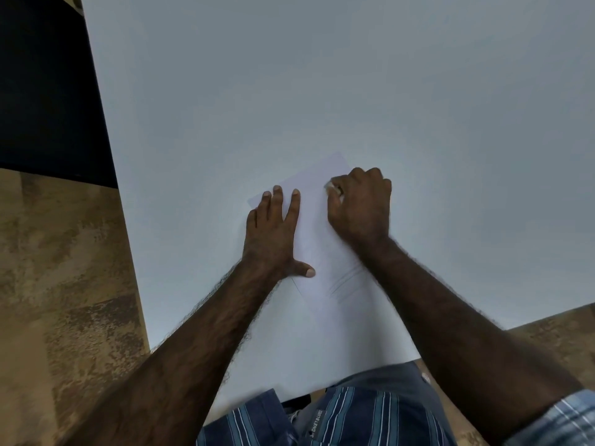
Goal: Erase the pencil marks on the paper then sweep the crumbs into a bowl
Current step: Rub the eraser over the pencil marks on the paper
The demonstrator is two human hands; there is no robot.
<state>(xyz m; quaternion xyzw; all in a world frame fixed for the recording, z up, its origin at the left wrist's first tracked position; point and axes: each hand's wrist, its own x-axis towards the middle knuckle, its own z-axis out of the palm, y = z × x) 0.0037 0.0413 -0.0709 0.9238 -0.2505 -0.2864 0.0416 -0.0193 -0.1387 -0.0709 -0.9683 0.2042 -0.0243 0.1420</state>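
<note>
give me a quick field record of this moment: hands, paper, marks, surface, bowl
left hand: left hand lies flat with fingers spread, pressing the paper down
right hand: right hand has curled fingers that grip a small pale eraser, which is on the far part of the sheet
paper: white paper lies at an angle on the table
marks: faint pencil marks show near the right wrist, not yet erased
surface: white table
bowl: not in view
crumbs: too small to tell
</note>
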